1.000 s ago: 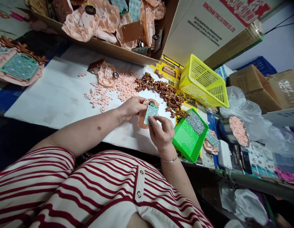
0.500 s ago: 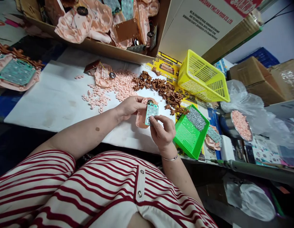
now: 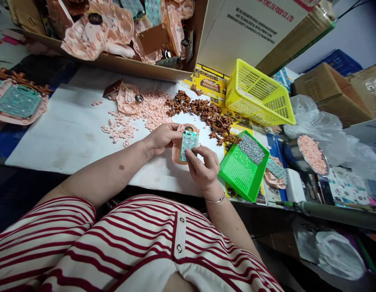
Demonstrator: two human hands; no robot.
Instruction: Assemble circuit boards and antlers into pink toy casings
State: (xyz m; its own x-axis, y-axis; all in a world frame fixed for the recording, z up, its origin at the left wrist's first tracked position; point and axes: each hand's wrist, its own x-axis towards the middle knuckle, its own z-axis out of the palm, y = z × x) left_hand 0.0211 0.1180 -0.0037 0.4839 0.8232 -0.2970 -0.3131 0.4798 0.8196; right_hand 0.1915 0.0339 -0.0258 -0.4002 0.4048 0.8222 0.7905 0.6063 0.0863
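My left hand (image 3: 164, 139) grips the left edge of a pink plastic shell (image 3: 176, 153) with a round black speaker (image 3: 188, 129) at its top. Between the thumb and fingers of my right hand (image 3: 203, 165) is the lower edge of a green circuit board (image 3: 190, 142), which lies over the shell's opening. Beyond my hands, small pink plastic pieces (image 3: 155, 106) are heaped on the white table top. Brown branch-like plastic parts (image 3: 210, 113) are piled beside them. Another pink shell (image 3: 127, 99) with a speaker and a brown board (image 3: 112, 89) rests behind the pink pieces.
A green basket (image 3: 236, 174) holding many small metal screws stands right of my hands, with a yellow basket (image 3: 257, 99) behind it. At the back, a cardboard box (image 3: 145, 72) is full of shells and boards. A screwdriver-like tool (image 3: 306, 207) juts in from the right.
The circuit board has shifted left and sits more squarely over the pink shell. My right hand has moved slightly left with it. The whole view has shifted a little.
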